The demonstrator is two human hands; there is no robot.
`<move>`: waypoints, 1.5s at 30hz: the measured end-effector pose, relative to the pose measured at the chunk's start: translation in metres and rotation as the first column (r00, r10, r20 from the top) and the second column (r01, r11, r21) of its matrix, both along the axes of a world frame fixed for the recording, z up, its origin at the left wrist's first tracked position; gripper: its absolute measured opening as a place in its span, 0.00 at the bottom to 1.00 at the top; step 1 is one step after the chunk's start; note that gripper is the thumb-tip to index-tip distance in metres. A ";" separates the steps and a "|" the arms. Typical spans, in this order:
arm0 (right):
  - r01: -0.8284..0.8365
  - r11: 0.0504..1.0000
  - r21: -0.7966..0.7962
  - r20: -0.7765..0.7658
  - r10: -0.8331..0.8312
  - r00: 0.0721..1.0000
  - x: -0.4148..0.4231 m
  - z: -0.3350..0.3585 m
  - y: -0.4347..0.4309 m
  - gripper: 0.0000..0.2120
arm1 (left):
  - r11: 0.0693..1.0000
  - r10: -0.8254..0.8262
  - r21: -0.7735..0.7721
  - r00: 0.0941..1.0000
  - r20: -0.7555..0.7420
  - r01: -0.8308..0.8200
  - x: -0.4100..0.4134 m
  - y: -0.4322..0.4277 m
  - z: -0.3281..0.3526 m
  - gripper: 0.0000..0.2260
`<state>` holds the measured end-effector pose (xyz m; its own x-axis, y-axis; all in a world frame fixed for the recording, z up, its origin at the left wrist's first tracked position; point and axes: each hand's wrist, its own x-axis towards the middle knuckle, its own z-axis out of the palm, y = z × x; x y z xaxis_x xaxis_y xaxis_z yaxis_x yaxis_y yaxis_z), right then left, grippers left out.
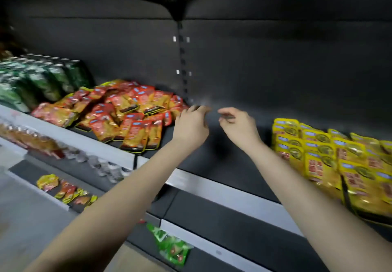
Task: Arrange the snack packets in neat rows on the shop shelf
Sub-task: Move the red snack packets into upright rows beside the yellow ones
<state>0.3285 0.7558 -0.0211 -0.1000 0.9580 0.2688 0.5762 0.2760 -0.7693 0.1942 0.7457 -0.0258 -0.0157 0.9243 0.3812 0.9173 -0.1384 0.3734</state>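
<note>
A loose heap of red and orange snack packets lies on the left part of the dark shelf. Yellow snack packets lie in overlapping rows on the right part. Both my hands reach over the bare stretch between them. My left hand hovers just right of the red heap, its fingers half bent and holding nothing. My right hand hangs a little to the right, fingers loosely bent toward the thumb, also holding nothing. Both hands are slightly blurred.
Green cans stand at the shelf's far left. The silver front rail edges the shelf. On lower shelves lie clear-wrapped goods, a few yellow and red packets and a green packet. A slotted upright runs up the back wall.
</note>
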 end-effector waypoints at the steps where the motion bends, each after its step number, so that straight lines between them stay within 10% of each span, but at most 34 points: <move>1: -0.026 1.000 -0.016 0.009 0.026 1.000 -0.017 0.000 0.004 0.13 | 1.000 0.019 -0.002 1.000 0.001 -0.019 -0.020 0.001 0.000 0.22; 24: -0.159 0.970 -0.185 0.281 0.208 0.937 -0.202 -0.029 0.065 0.21 | 0.857 0.101 -0.497 0.990 -0.099 -0.137 -0.214 0.023 -0.020 0.31; 33: -0.009 0.986 -0.165 0.148 0.034 0.988 -0.168 -0.028 0.061 0.23 | 0.955 0.109 -0.283 0.993 0.046 -0.092 -0.218 0.029 -0.021 0.10; 45: 0.049 0.987 -0.150 -0.192 -0.077 0.978 -0.094 -0.018 0.052 0.15 | 0.992 -0.053 -0.103 0.980 0.191 0.074 -0.138 0.045 0.003 0.09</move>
